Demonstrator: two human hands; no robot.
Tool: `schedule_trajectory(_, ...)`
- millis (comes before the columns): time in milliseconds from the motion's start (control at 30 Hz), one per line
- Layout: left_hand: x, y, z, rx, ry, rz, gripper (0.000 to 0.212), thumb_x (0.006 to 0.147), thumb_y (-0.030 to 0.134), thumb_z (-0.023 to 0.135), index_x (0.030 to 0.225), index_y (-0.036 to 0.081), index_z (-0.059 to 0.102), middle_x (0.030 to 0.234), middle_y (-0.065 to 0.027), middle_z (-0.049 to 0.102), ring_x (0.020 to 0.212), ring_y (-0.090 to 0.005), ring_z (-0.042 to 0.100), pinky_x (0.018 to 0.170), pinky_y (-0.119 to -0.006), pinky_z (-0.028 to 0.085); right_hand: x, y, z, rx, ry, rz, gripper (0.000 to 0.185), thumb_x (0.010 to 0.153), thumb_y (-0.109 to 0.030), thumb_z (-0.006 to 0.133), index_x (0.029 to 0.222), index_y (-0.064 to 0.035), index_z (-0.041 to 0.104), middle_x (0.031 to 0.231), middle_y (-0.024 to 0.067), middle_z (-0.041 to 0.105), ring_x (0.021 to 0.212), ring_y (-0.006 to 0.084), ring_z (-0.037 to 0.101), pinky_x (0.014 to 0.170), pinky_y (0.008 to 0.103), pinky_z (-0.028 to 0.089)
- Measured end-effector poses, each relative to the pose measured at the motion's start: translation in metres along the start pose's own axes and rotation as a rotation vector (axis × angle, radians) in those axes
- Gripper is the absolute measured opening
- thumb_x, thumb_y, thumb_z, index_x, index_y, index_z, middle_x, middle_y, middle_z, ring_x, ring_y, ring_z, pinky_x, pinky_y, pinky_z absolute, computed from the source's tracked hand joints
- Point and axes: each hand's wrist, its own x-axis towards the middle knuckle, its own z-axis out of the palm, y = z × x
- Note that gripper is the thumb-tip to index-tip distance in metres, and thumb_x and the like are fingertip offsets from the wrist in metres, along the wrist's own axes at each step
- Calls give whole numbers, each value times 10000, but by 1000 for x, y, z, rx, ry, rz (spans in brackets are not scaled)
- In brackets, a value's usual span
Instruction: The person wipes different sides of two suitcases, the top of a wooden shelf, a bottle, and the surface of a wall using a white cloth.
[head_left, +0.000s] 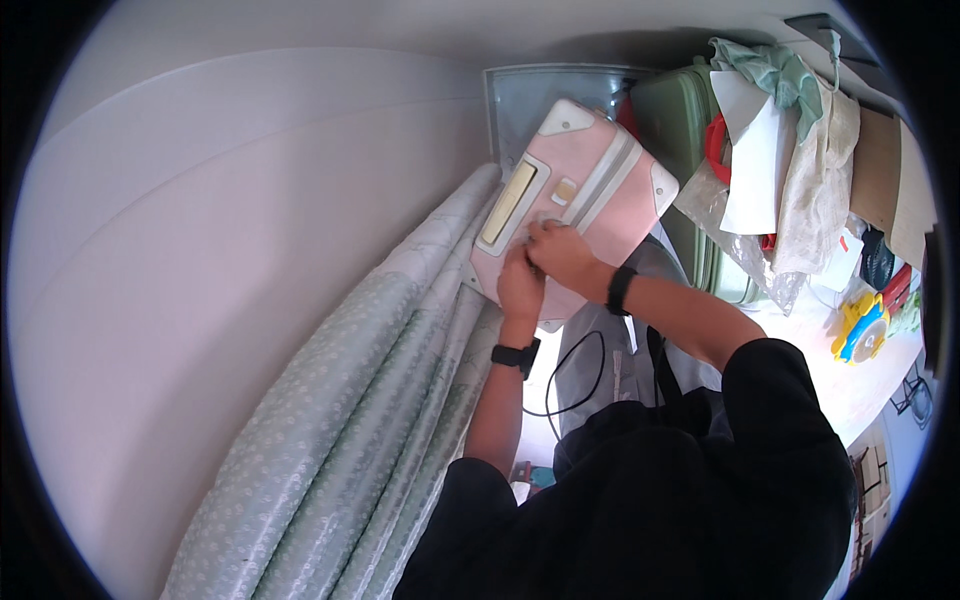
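Observation:
In front of me a pink hard-shell suitcase (622, 206) with white corner guards is tilted, its side with a recessed cream handle (507, 204) towards me. A grey-white closure band (606, 180) runs along it, with a small cream fitting (564, 191) beside it. My left hand (521, 283) and my right hand (564, 251) meet over this side, below the handle, fingers bent. A small pale part (547, 220) shows by the right fingertips. Whether the fingers grip something is hidden. Both wrists wear black bands.
Rolled silvery-green patterned sheets (337, 390) lean along the white wall (187, 247) at left. At right are a green suitcase (686, 112), draped cloth (814, 180), a plastic bag (739, 217) and a yellow-blue toy-like object (861, 330). A black cable (581, 409) loops by my lap.

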Motion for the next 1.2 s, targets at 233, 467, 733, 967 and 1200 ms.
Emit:
schedule_trajectory(233,-12,34,27,-71,-124,238,262,654,85,638,896,66,539,868,-114,525,820,-325,539,661,-409,448,-74,31,-28,28,-30,316,176,674,-95,545,849,-88,556,973,78,502,915,246,513,667,336,472)
schedule_trajectory(467,-14,33,49,-176,31,351,238,666,78,646,879,45,543,833,-117,528,777,-294,542,637,-372,433,-85,33,-19,192,243,366,286,632,-80,580,909,-91,507,993,81,467,953,273,468,693,356,481)
schedule_trajectory(733,7,-2,61,-444,-44,248,178,704,31,631,861,-5,556,774,-104,566,611,-187,514,568,-297,417,-64,49,-21,141,139,225,340,614,-113,614,929,-102,487,972,72,454,950,249,467,615,337,499)
schedule_trajectory(967,38,16,50,-465,-12,227,212,674,67,664,854,34,557,786,-102,558,648,-260,534,670,-352,373,-41,71,-24,118,230,210,275,650,-131,597,910,-106,513,981,74,472,944,251,485,614,342,492)
schedule_trajectory(1200,80,52,49,-463,101,263,212,683,99,666,845,21,555,774,-123,563,637,-266,537,609,-361,402,-12,107,-63,83,259,186,260,648,-122,590,900,-106,530,961,77,481,958,249,492,704,350,476)
